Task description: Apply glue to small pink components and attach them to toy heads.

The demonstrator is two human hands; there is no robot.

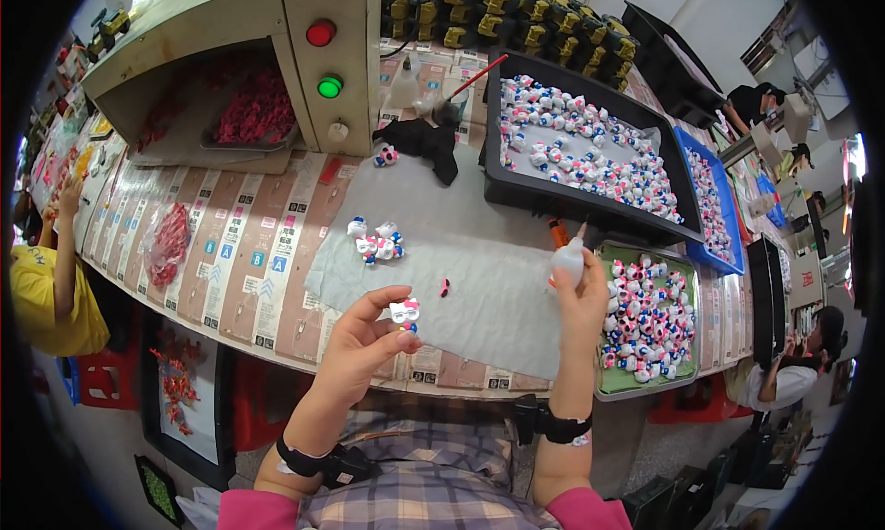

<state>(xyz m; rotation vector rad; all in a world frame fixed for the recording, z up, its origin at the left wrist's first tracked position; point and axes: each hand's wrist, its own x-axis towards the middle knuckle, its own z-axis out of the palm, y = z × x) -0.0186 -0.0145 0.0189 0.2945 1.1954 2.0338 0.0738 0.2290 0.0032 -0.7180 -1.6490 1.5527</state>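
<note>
Between the thumb and fingers of my left hand (352, 344) is a small white cat figurine (403, 312) with a pink bow and a blue lower part. My right hand (584, 301) is wrapped round a white squeeze bottle (569, 261), its thin tip pointing up and away from me. An orange-and-black object (558, 232) lies just beyond the bottle. On the grey sheet (489, 253) before me sit several similar cat figurines (376, 244) in a cluster. A tiny pink-and-black piece (445, 288) rests between my hands.
Figurines fill a black tray (590, 202) at the back right, a green-lined tray (606, 379) near my right hand and a blue tray (719, 258). A machine (334, 60) with red and green lights stands back left. A black cloth (424, 145) lies beyond the sheet. People sit on both sides.
</note>
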